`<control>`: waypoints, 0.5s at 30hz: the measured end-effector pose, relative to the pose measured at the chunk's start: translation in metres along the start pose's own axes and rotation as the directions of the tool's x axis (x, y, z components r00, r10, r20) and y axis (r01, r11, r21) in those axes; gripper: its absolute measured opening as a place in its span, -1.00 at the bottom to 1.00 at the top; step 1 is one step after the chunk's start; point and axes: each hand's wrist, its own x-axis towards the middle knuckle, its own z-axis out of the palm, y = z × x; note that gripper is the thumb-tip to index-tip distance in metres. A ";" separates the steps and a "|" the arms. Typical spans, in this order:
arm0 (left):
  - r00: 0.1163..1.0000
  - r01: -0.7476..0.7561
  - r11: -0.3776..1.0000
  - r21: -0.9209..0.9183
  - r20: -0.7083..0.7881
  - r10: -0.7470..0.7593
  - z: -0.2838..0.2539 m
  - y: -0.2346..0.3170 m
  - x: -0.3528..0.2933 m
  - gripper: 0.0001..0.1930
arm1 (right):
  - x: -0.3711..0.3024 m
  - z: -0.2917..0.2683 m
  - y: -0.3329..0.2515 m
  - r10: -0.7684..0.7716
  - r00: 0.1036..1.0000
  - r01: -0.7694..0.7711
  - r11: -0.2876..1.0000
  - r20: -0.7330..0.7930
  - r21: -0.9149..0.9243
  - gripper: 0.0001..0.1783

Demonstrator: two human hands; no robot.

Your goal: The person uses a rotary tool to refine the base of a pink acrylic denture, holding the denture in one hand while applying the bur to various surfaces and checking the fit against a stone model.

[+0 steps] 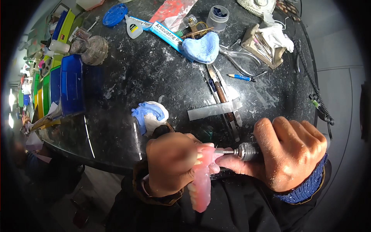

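Denture (201, 181) upright, teeth facing left.

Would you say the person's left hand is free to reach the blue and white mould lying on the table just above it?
Probably not as things stand: the left hand is closed around the pink denture, which the rotary tool in the right hand touches. The blue and white mould lies close, with nothing between.

The left hand (170, 164) hides the upper part of the pink denture (201, 185). The rotary tool (247, 151) vanishes inside the right hand (288, 152). Items at the counter's (154, 77) far left edge blur together.
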 end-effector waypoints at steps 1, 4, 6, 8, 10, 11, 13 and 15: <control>1.000 -0.002 1.000 0.017 -0.020 0.002 0.002 0.002 0.000 -0.70 | 0.002 -0.003 0.001 0.001 1.000 0.000 1.000 0.020 -0.012 -0.31; 0.992 0.057 0.997 0.055 -0.114 -0.050 0.005 0.005 -0.002 -0.68 | 0.001 0.000 -0.002 -0.003 0.999 0.003 1.000 0.042 -0.016 -0.32; 0.993 0.039 0.998 0.040 -0.110 -0.034 0.002 0.002 -0.002 -0.67 | 0.000 0.004 -0.003 -0.022 0.999 0.021 1.000 0.042 0.007 -0.32; 0.996 0.036 0.999 0.015 -0.087 -0.034 0.004 -0.002 0.000 -0.67 | -0.001 0.002 -0.002 0.004 0.999 -0.004 1.000 0.043 -0.004 -0.33; 0.981 0.014 0.998 0.067 -0.196 0.000 0.006 -0.002 -0.001 -0.68 | 0.001 0.003 -0.005 0.039 0.999 -0.039 0.999 0.026 -0.023 -0.33; 0.980 0.016 0.997 0.076 -0.199 0.000 0.007 0.000 -0.001 -0.68 | 0.002 0.004 -0.008 0.066 0.998 -0.065 0.997 0.006 -0.039 -0.34; 0.959 0.080 0.995 -0.066 -0.267 -0.095 0.011 0.002 0.001 -0.68 | 0.000 -0.003 -0.011 0.053 0.997 -0.047 0.995 0.063 -0.091 -0.34; 0.996 0.034 0.998 0.057 -0.086 -0.029 -0.007 -0.004 0.000 -0.60 | 0.001 -0.005 -0.014 0.080 0.994 -0.067 0.985 0.077 -0.160 -0.36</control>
